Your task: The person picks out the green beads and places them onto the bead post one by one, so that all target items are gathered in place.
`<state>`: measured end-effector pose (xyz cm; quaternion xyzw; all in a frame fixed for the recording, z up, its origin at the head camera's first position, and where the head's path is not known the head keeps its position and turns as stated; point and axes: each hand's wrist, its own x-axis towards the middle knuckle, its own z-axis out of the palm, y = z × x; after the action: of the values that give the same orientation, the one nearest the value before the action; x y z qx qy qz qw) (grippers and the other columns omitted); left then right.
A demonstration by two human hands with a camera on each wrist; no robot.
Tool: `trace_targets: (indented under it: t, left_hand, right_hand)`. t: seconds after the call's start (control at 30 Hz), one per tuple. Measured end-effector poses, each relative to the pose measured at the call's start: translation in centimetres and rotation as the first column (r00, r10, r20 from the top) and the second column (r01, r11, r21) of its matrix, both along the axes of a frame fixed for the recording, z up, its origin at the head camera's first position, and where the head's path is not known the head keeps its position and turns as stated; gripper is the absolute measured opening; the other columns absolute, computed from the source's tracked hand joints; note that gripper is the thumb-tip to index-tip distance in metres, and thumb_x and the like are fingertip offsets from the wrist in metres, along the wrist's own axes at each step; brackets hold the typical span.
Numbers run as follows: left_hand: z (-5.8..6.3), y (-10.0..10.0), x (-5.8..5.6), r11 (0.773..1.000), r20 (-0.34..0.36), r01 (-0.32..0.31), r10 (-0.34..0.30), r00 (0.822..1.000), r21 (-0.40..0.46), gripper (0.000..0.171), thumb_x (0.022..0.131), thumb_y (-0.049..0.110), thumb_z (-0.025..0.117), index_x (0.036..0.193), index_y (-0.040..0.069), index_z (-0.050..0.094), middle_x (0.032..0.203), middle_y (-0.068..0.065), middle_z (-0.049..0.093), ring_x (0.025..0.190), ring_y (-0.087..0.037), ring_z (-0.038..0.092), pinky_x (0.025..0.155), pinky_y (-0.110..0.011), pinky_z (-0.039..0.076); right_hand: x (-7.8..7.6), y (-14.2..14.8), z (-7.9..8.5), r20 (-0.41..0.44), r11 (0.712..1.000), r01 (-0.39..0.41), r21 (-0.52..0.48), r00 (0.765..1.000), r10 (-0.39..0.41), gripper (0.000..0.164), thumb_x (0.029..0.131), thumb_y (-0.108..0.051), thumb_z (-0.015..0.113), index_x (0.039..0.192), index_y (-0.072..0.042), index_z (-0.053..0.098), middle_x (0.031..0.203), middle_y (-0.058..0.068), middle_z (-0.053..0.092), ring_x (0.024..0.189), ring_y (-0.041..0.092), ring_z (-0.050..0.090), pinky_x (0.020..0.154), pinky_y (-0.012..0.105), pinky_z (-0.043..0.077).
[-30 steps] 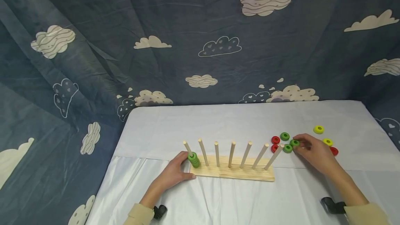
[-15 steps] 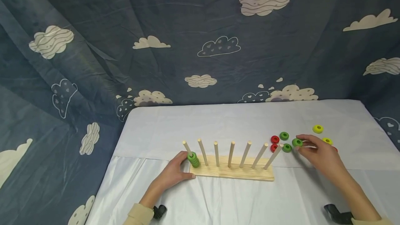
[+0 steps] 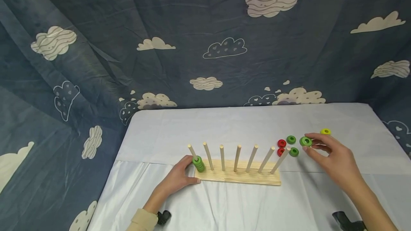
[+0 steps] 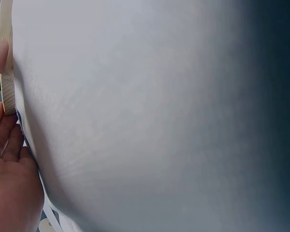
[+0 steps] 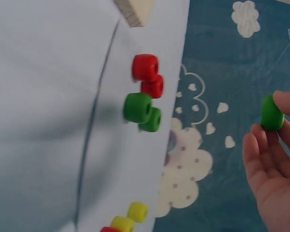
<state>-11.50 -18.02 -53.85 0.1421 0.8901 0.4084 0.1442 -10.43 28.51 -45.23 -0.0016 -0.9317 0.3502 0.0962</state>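
A wooden peg stand (image 3: 237, 178) with a row of upright pegs lies on the table. Several green rings (image 3: 199, 165) are stacked on its leftmost peg. At that end, my left hand (image 3: 179, 178) grips the base, thumb at the front edge and fingers at the side. The left wrist view catches the base end (image 4: 7, 92) between thumb and fingers. My right hand (image 3: 335, 158) pinches a green ring (image 3: 302, 142) between thumb and fingertips, raised above the table. Its hole faces the head camera. From the side, the right wrist view shows this green ring (image 5: 269, 115).
Two red rings (image 3: 279, 145) and two loose green rings (image 3: 291, 142) lie near the stand's right end. Farther right is a yellow ring (image 3: 325, 129), partly behind my right hand. The right wrist view also shows yellow rings (image 5: 136, 211) and a red ring (image 5: 109, 229).
My right hand has lifted the green ring off the table, away from the other green rings, and the ring has tilted toward the camera. My left hand stays on the stand.
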Motion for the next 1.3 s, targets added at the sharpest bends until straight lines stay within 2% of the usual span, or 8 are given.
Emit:
trace_targets:
  t: [0.07, 0.1, 0.2, 0.37, 0.6, 0.77, 1.3]
  left_hand:
    - [0.0, 0.0, 0.0, 1.000, -0.001, 0.003, -0.003, 1.000, 0.004, 0.074, 0.076, 0.029, 0.085, 0.140, 0.018, 0.051, 0.138, 0.005, 0.050, 0.138, -0.021, 0.039, 0.114, -0.045, 0.030]
    - [0.0, 0.0, 0.0, 1.000, 0.002, 0.002, -0.002, 1.000, 0.004, 0.074, 0.076, 0.029, 0.085, 0.140, 0.019, 0.051, 0.138, 0.006, 0.050, 0.137, -0.020, 0.039, 0.114, -0.044, 0.029]
    - [-0.1, -0.1, -0.1, 1.000, 0.002, 0.004, -0.004, 1.000, 0.001, 0.074, 0.076, 0.029, 0.085, 0.140, 0.019, 0.051, 0.138, 0.007, 0.050, 0.137, -0.019, 0.039, 0.114, -0.043, 0.029]
    - [-0.1, 0.0, 0.0, 1.000, 0.003, 0.001, -0.001, 1.000, -0.006, 0.075, 0.076, 0.031, 0.085, 0.141, 0.018, 0.051, 0.139, 0.005, 0.050, 0.138, -0.021, 0.038, 0.115, -0.045, 0.028]
    - [0.0, 0.0, 0.1, 1.000, 0.005, -0.002, 0.002, 1.000, -0.004, 0.074, 0.076, 0.030, 0.085, 0.141, 0.018, 0.051, 0.139, 0.005, 0.050, 0.138, -0.021, 0.038, 0.115, -0.045, 0.028]
    - [0.0, 0.0, 0.0, 1.000, 0.004, -0.002, 0.002, 1.000, -0.004, 0.073, 0.076, 0.029, 0.085, 0.140, 0.019, 0.051, 0.138, 0.006, 0.050, 0.138, -0.021, 0.038, 0.115, -0.045, 0.028]
    - [-0.2, 0.0, -0.1, 1.000, 0.013, -0.008, 0.009, 1.000, -0.016, 0.074, 0.076, 0.030, 0.084, 0.141, 0.019, 0.051, 0.139, 0.005, 0.050, 0.139, -0.022, 0.037, 0.115, -0.046, 0.028]
  right_hand:
    - [0.1, -0.3, 0.5, -0.023, 1.000, 0.002, -0.007, 1.000, -0.003, 0.045, 0.088, -0.016, 0.076, 0.130, -0.010, 0.061, 0.117, 0.008, 0.060, 0.101, 0.014, 0.052, 0.079, 0.000, 0.040]
    - [0.1, -0.4, 0.8, -0.035, 1.000, 0.006, -0.007, 0.999, -0.007, 0.045, 0.087, -0.017, 0.077, 0.129, -0.011, 0.062, 0.116, 0.006, 0.060, 0.099, 0.010, 0.051, 0.077, -0.004, 0.034]
    - [0.3, -0.9, 1.6, -0.071, 1.000, 0.004, -0.023, 0.997, -0.006, 0.044, 0.087, -0.020, 0.078, 0.127, -0.012, 0.063, 0.116, 0.003, 0.059, 0.096, 0.001, 0.049, 0.080, -0.006, 0.030]
    - [0.5, -1.6, 2.7, -0.114, 0.999, 0.003, -0.035, 0.993, -0.007, 0.044, 0.086, -0.022, 0.078, 0.127, -0.014, 0.063, 0.116, 0.001, 0.060, 0.094, -0.002, 0.050, 0.082, -0.005, 0.030]
    - [0.7, -2.7, 4.1, -0.164, 0.997, -0.017, -0.082, 0.987, 0.003, 0.044, 0.084, -0.016, 0.080, 0.126, -0.014, 0.065, 0.112, -0.005, 0.060, 0.094, 0.001, 0.052, 0.085, -0.003, 0.033]
    - [0.6, -3.4, 5.3, -0.202, 0.996, -0.032, -0.080, 0.979, 0.015, 0.045, 0.083, -0.013, 0.081, 0.126, -0.014, 0.066, 0.110, -0.005, 0.061, 0.093, 0.003, 0.052, 0.088, -0.001, 0.033]
    - [-0.8, -5.8, 8.1, -0.320, 0.975, -0.180, -0.133, 0.939, 0.129, 0.052, 0.072, 0.002, 0.085, 0.120, -0.015, 0.070, 0.105, -0.007, 0.063, 0.091, 0.008, 0.053, 0.092, 0.005, 0.039]
